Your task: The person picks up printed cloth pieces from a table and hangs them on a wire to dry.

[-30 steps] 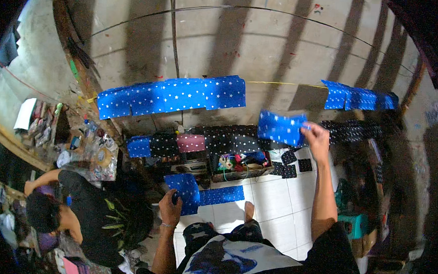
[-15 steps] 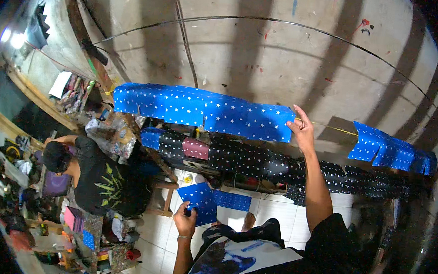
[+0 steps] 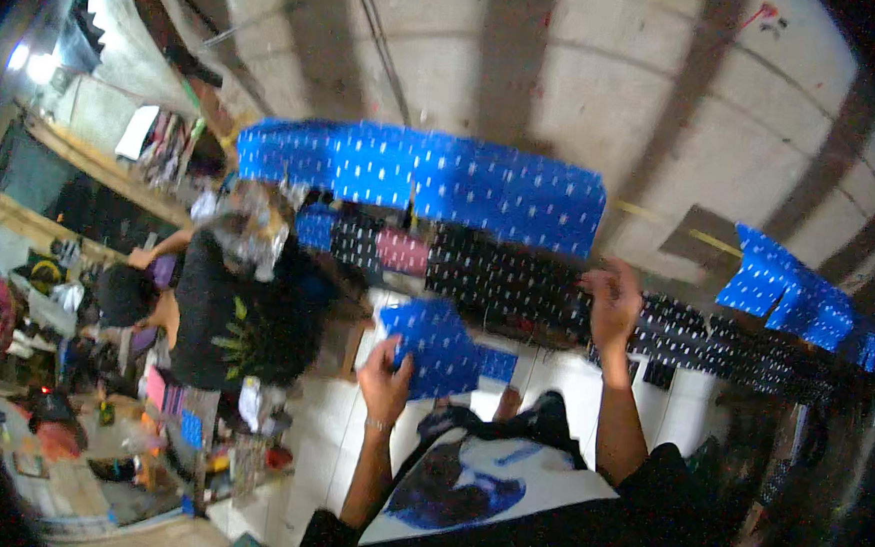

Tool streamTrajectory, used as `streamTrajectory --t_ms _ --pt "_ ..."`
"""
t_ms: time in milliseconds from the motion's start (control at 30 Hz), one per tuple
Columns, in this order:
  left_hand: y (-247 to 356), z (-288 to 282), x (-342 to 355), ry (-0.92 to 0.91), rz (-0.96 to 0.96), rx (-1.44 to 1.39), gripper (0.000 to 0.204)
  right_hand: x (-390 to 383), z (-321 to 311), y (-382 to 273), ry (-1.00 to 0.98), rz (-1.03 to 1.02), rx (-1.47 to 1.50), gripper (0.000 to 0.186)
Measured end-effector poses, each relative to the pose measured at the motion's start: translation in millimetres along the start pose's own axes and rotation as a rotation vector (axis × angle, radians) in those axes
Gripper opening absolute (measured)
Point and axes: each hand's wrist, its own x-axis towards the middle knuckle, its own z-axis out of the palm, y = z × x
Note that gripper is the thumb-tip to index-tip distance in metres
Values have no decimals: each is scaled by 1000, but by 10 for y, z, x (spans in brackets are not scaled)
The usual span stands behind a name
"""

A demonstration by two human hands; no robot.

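Observation:
My left hand (image 3: 385, 383) pinches a blue fabric piece (image 3: 433, 348) printed with white stars, which hangs over the tiled floor. A second blue piece (image 3: 497, 363) shows just to its right, lower down. My right hand (image 3: 613, 302) is raised, fingers bent, apart and a little blurred, with nothing visible in them. It is just below the right end of a row of blue star-print pieces (image 3: 473, 190) draped along a yellow line (image 3: 712, 241). Behind my right hand runs a lower row of black star-print pieces (image 3: 507, 283), with one maroon piece (image 3: 402, 253) among them.
More blue pieces (image 3: 792, 295) hang farther right on the line. A stained wall (image 3: 609, 93) rises behind. At left a person in a black shirt (image 3: 240, 312) sits bent over beside a cluttered work area (image 3: 78, 422). White floor tiles (image 3: 320, 467) lie below.
My right hand has come away from the end of the hanging blue row and dropped lower. My left hand, still holding the blue piece, has risen slightly. The whole view has shifted.

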Motion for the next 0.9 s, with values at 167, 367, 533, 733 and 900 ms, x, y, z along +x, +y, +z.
streamTrajectory --t_ms 167,367,533,733,900 --pt "525 27 141 -45 -165 -537 31 -485 683 572 -500 382 256 65" --pt "497 38 144 -85 -156 -512 35 -448 614 -313 -674 364 618 67" --pt "581 172 109 -88 -128 -538 36 -419 545 -346 -653 264 377 55" --pt "570 226 130 -138 -52 -431 35 -413 426 -345 -587 249 233 41" --pt "708 265 167 -171 46 -203 29 -473 358 -265 -442 154 95 29"
